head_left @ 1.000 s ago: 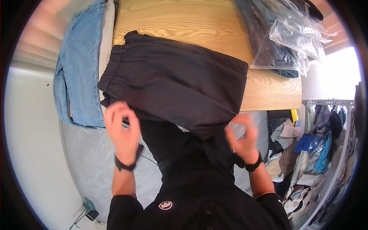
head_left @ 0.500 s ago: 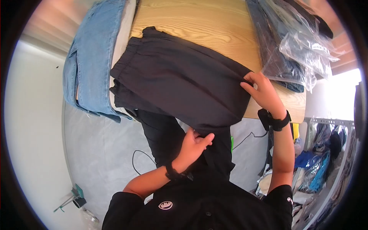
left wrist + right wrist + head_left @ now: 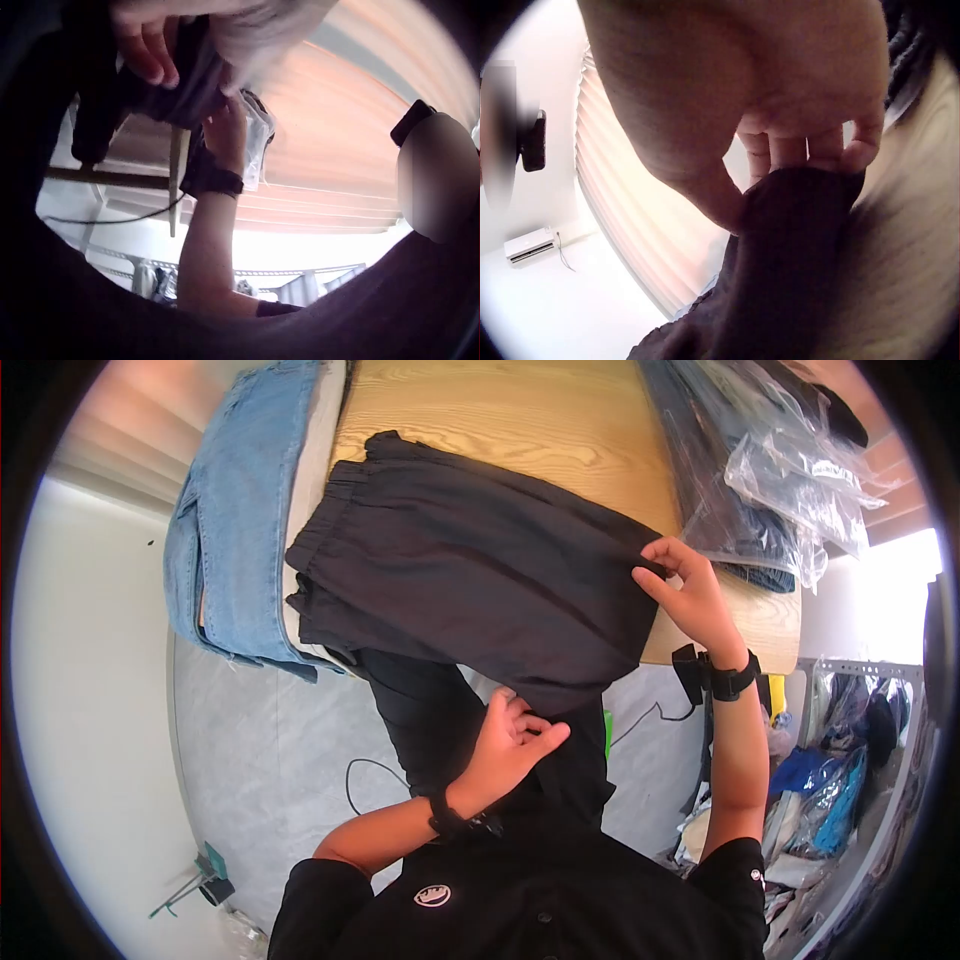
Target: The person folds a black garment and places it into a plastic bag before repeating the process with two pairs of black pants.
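Observation:
A pair of dark pants (image 3: 470,560) with a gathered elastic waistband lies folded across the wooden table (image 3: 520,405), its near part hanging over the front edge. At the right end, my right hand (image 3: 690,595) pinches the far corner between thumb and fingers. The right wrist view shows the dark cloth (image 3: 795,225) bunched there beneath the curled fingers. Lower down, my left hand (image 3: 505,750) holds the near corner. Dark cloth runs between its thumb and curled fingers (image 3: 154,60) in the left wrist view.
Folded light blue jeans (image 3: 245,510) lie along the table's left side, over a pale layer. Clear plastic bags (image 3: 790,470) with dark denim sit at the right. Beyond the table's right corner stands a metal rack (image 3: 860,670) with bagged clothes. A black cable (image 3: 370,762) trails over the floor.
Both hands came from above the near edge to the right end of the pants, the right one at the far corner, the left at the near corner. Since half a second ago they have barely moved.

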`<state>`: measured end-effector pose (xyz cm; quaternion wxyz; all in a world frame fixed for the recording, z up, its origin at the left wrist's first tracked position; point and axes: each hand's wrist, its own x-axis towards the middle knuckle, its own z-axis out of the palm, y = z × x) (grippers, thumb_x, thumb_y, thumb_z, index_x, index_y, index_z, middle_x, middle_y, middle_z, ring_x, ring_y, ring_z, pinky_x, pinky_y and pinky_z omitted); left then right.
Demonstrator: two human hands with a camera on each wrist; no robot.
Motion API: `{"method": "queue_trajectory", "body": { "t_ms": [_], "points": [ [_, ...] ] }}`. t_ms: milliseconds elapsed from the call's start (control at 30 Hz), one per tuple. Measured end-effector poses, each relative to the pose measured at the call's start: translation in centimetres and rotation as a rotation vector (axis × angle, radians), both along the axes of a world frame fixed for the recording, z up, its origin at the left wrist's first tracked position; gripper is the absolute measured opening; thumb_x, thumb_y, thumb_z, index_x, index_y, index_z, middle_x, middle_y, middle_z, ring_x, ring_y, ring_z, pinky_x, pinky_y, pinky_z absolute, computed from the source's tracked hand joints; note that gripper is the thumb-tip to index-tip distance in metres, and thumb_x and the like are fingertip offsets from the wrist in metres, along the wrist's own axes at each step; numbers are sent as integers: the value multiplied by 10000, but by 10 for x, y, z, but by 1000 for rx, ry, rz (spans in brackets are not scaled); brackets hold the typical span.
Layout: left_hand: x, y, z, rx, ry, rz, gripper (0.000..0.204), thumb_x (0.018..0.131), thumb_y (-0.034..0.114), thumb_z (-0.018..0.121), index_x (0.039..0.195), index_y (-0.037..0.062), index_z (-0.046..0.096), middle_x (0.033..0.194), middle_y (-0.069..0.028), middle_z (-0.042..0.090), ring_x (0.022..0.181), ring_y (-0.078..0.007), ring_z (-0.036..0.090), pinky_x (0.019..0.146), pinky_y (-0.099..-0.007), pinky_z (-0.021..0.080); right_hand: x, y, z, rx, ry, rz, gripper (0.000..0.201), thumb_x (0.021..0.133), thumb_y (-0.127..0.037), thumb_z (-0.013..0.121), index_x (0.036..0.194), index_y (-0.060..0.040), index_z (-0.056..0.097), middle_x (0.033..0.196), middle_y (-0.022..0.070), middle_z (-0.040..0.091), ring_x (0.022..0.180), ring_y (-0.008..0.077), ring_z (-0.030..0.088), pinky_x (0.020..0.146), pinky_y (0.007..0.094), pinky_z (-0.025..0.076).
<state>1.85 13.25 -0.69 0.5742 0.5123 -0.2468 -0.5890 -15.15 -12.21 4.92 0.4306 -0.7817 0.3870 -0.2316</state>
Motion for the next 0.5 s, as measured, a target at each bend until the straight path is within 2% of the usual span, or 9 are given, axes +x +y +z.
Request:
{"method": "queue_trajectory", "body": {
  "t_ms": [33, 133, 233, 333, 433, 467, 500],
  "points": [
    [-5, 0, 2, 36, -27, 67, 535, 941, 83, 689, 1353, 40, 350, 1220, -106, 583, 996, -150, 622, 793, -285, 515, -2, 2, 0, 39, -23, -5, 223, 912, -125, 714, 1068, 7, 621, 926, 0, 666, 877, 57, 595, 717, 221, 436],
    [-7, -8, 11, 130, 80, 138, 451, 940, 110, 702, 1300, 19, 444, 1196, -110, 611, 972, -137, 631, 766, -283, 520, -6, 2, 3, 134, -105, -1, 242, 919, -115, 701, 1122, -14, 617, 965, -12, 671, 870, 37, 580, 706, 200, 418],
    [-10, -15, 9, 222, 123, 33, 328, 936, 148, 719, 1183, -5, 566, 1173, -119, 643, 964, -120, 637, 768, -272, 516, -5, 2, -4, 143, -169, -16, 222, 937, -107, 682, 1130, -19, 620, 970, -15, 670, 859, 28, 572, 696, 194, 411],
    [-10, -15, 4, 147, 55, 32, 271, 919, 112, 735, 1126, -29, 632, 1158, -116, 674, 1005, -127, 641, 837, -281, 517, -6, -1, -10, 166, -206, -45, 195, 949, -66, 664, 1133, -20, 617, 983, -18, 666, 885, 30, 585, 729, 191, 437],
    [2, 5, 1, -16, -140, -39, 350, 898, 50, 741, 1207, -47, 609, 1174, -106, 680, 1030, -142, 641, 919, -301, 500, -11, -13, -24, 126, -377, -129, 172, 949, -32, 662, 1113, -14, 611, 985, -20, 659, 914, 33, 597, 782, 190, 462],
    [10, 14, 4, -57, -283, -93, 341, 892, 92, 759, 1168, -63, 631, 1072, -82, 719, 973, -108, 653, 866, -271, 511, -14, -20, -24, 101, -408, -185, 162, 950, -26, 661, 1102, -10, 609, 985, -18, 657, 922, 35, 600, 795, 191, 466],
    [18, 20, 7, -87, -292, -134, 348, 889, 94, 762, 1175, -57, 632, 1071, -80, 720, 968, -112, 656, 865, -274, 513, -17, -29, -22, 77, -438, -241, 151, 950, -20, 660, 1091, -6, 606, 985, -15, 656, 929, 38, 603, 809, 193, 471]
  ]
}}
